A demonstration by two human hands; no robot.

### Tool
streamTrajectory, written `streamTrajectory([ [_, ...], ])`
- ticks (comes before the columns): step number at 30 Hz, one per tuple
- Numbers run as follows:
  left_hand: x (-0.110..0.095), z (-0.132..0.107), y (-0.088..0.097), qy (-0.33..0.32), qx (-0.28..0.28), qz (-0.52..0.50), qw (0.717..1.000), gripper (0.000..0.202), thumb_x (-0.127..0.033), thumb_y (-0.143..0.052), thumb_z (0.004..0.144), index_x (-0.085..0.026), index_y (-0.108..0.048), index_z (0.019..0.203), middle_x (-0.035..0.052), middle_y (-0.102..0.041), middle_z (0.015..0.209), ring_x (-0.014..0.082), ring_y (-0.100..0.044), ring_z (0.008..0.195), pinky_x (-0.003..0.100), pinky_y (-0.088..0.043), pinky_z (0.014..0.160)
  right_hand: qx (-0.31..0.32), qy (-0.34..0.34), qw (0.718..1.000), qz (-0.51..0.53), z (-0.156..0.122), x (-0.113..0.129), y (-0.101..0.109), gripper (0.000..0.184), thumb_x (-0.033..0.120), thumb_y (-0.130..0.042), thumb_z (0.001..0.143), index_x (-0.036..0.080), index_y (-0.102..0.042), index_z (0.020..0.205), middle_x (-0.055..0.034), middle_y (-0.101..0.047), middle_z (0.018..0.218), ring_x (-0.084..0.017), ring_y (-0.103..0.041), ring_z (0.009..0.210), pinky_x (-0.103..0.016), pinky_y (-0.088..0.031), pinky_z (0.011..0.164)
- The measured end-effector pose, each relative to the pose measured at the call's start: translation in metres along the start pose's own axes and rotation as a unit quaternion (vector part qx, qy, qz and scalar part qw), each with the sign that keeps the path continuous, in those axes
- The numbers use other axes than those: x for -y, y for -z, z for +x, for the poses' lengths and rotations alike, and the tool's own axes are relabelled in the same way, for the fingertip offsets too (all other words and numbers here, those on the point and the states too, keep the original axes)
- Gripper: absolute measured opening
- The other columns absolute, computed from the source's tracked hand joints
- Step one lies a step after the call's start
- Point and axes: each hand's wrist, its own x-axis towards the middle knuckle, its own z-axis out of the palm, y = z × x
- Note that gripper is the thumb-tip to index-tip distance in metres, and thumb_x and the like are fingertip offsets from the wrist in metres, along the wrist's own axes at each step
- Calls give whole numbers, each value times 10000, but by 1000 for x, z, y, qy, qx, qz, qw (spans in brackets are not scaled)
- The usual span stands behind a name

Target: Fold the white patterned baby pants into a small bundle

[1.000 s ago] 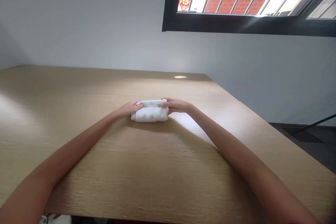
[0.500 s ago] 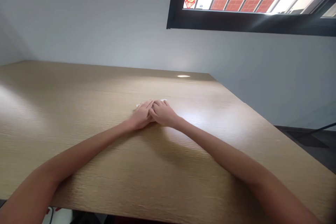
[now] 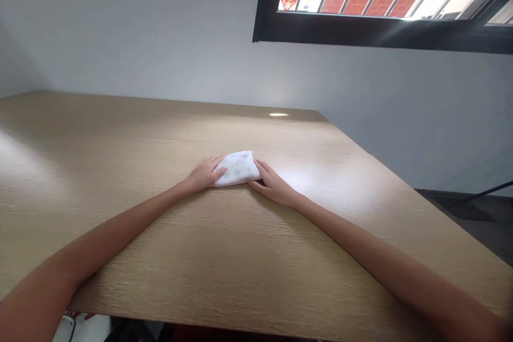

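Note:
A folded white cloth [image 3: 238, 169] with small printed figures lies on the wooden table, in the middle of the head view. My left hand [image 3: 202, 173] grips its left end, thumb on top and fingers along the far side. At the cloth's right end is my right hand [image 3: 273, 184], its fingers against the right edge and its thumb at the near corner, closed about that end. The fingertips of the right hand are partly hidden by the cloth.
The light wooden table [image 3: 224, 256] runs back to a grey wall [image 3: 140, 26]. Its right edge slants away beside a dark floor. A dark-framed barred window [image 3: 360, 29] is at the upper right. White and dark items show below the near edge.
My hands were together, covering the cloth. They have moved apart to its two ends, the right one to the right and the left one to the left, so the cloth now shows.

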Motion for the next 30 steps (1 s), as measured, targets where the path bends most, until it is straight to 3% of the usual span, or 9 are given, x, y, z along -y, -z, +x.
streamTrajectory([
  [2,4,-2,3,21,-14,-33,999,497,-367,-426,808,-138,-448,1248,80,-465,1280,226,-419,1161,329,-326,976,-29,-18,999,17,-5,-3,3,343,310,-388,877,150,-461,1172,-119,-468,1189,-230,-408,1132,-389,-343,955],
  [4,5,-9,4,41,-26,-63,997,462,-339,-404,810,-128,-465,1217,79,-518,1218,211,-493,1075,307,-400,894,-52,-58,996,36,-5,-5,5,263,274,-389,871,134,-520,1050,-117,-528,1055,-228,-480,1022,-388,-403,879],
  [10,-24,-54,-6,115,-82,-173,975,369,-319,-481,778,-160,-505,1111,43,-570,1094,189,-524,965,298,-410,849,-111,-165,954,225,-3,-1,0,335,227,-487,827,163,-410,1147,-85,-556,1063,-176,-554,934,-361,-452,846],
  [15,-55,-87,-16,131,-31,-131,982,237,-309,-441,798,-181,-539,972,37,-582,992,195,-511,932,323,-401,825,-86,-132,928,338,-9,12,-13,364,218,-488,815,182,-388,1164,-90,-532,1144,-180,-506,1055,-384,-428,913],
  [19,-55,-88,-17,99,-20,-11,995,178,-259,-393,802,-188,-553,835,38,-577,919,207,-480,911,357,-361,836,-67,-108,948,292,-14,22,-17,330,248,-490,821,188,-425,1139,-86,-524,1137,-196,-496,1050,-387,-442,886],
  [23,-44,-78,-14,144,-61,96,983,188,-283,-394,807,-197,-543,883,51,-550,1017,232,-433,979,400,-313,867,-56,-136,959,244,-19,36,-16,314,267,-491,813,159,-445,1105,-89,-554,1004,-187,-545,851,-356,-496,722],
  [30,-44,-77,-9,151,-45,76,985,285,-401,-375,838,-247,-517,1031,33,-535,1143,265,-369,1095,453,-244,910,-55,-142,947,284,-29,53,-23,400,277,-468,806,156,-364,1172,-87,-502,988,-155,-515,718,-308,-498,567],
])
